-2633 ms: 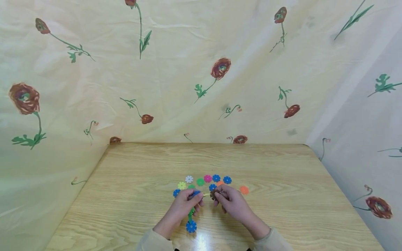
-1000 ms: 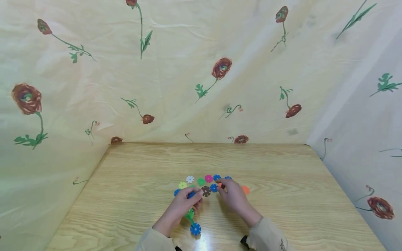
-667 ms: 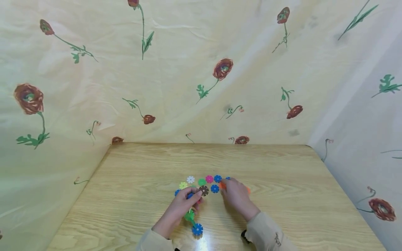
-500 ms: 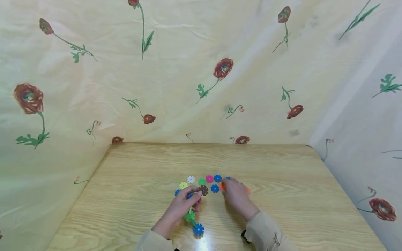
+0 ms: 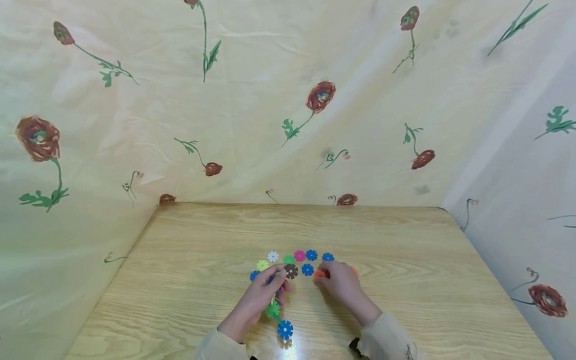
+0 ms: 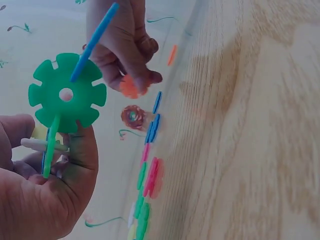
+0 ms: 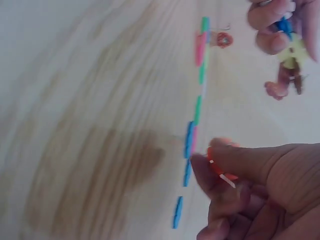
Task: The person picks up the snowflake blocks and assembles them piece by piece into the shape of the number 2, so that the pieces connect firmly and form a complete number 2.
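My left hand (image 5: pixel 265 285) grips a joined string of notched plastic interlocking discs. At its far end, a brown disc (image 5: pixel 291 271) stands just past the thumb. Below the hand hang a green disc (image 6: pixel 42 95) and a blue disc (image 5: pixel 285 330), slotted together edgewise. Yellow and white pieces show between the fingers in the left wrist view; part of the string is hidden by the palm. My right hand (image 5: pixel 342 282) pinches an orange disc (image 7: pixel 231 176) between thumb and fingertips, apart from the string.
Loose discs lie flat on the wooden table (image 5: pixel 189 240) beyond the hands: white (image 5: pixel 272 256), yellow-green (image 5: pixel 262 265), pink (image 5: pixel 300 255) and several blue (image 5: pixel 311 255). Another orange disc (image 5: pixel 356 272) lies partly behind the right hand. Flower-printed cloth (image 5: pixel 252 100) surrounds the table's back and sides.
My right hand has left the brown disc, which stays on the left hand's string, and moved right. It has picked up an orange disc and drawn it slightly back.
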The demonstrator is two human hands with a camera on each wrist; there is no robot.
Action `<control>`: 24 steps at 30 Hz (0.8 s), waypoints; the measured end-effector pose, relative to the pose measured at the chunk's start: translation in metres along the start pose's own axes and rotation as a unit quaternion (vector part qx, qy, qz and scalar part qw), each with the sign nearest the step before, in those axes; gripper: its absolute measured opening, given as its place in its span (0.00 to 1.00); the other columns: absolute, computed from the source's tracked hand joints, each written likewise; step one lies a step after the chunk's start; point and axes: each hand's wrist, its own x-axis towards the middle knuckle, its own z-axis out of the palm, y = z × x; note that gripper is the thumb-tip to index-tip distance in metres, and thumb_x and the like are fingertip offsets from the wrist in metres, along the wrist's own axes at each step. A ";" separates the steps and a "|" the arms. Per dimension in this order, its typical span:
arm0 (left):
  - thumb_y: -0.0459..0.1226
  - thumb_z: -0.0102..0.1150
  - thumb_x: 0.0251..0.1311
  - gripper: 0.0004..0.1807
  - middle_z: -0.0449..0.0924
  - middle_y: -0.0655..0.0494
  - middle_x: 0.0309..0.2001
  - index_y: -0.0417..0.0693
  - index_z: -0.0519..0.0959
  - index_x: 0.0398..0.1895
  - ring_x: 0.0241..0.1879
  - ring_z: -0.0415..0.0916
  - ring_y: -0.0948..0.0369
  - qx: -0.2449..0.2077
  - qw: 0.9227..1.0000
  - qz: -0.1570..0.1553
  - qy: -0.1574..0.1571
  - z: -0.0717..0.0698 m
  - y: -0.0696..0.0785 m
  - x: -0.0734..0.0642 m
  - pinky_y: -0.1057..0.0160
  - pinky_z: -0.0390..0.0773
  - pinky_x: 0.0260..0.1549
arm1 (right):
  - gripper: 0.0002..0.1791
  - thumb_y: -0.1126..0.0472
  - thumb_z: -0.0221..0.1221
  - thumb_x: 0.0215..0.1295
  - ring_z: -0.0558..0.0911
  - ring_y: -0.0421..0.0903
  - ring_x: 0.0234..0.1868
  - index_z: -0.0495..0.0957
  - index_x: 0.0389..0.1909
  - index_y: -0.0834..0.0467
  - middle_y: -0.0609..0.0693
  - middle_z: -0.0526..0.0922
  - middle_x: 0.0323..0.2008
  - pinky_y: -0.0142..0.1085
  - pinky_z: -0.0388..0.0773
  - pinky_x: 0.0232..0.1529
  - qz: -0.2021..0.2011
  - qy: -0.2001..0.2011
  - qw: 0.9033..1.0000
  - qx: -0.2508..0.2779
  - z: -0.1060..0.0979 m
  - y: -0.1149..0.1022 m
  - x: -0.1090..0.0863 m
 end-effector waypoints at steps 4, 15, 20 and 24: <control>0.49 0.44 0.75 0.21 0.73 0.50 0.31 0.38 0.72 0.47 0.23 0.67 0.63 0.001 1.000 -0.002 -0.009 0.001 0.001 0.001 0.65 0.77 0.22 | 0.07 0.64 0.62 0.65 0.72 0.36 0.23 0.80 0.27 0.53 0.41 0.78 0.22 0.30 0.71 0.23 -0.035 -0.001 0.998 0.060 -0.003 -0.001 -0.005; 0.60 0.34 0.73 0.32 0.70 0.55 0.30 0.39 0.70 0.51 0.20 0.63 0.65 -0.016 0.999 -0.035 -0.017 0.004 0.009 -0.001 0.66 0.74 0.20 | 0.06 0.63 0.59 0.69 0.74 0.38 0.18 0.84 0.35 0.55 0.46 0.83 0.26 0.33 0.75 0.19 -0.057 -0.018 0.983 0.171 -0.007 -0.009 -0.018; 0.49 0.53 0.70 0.24 0.74 0.52 0.32 0.40 0.71 0.59 0.20 0.67 0.64 0.006 1.000 -0.026 -0.015 0.005 0.007 0.000 0.66 0.75 0.19 | 0.08 0.66 0.55 0.71 0.76 0.41 0.19 0.83 0.36 0.59 0.48 0.83 0.27 0.33 0.75 0.19 -0.058 -0.019 0.984 0.169 -0.008 -0.012 -0.023; 0.44 0.55 0.70 0.27 0.76 0.46 0.36 0.47 0.66 0.69 0.22 0.69 0.63 0.022 1.000 -0.016 -0.016 0.006 0.004 0.001 0.66 0.76 0.19 | 0.08 0.67 0.54 0.72 0.76 0.40 0.19 0.83 0.37 0.59 0.47 0.83 0.27 0.33 0.75 0.18 -0.059 -0.011 0.985 0.160 -0.007 -0.014 -0.024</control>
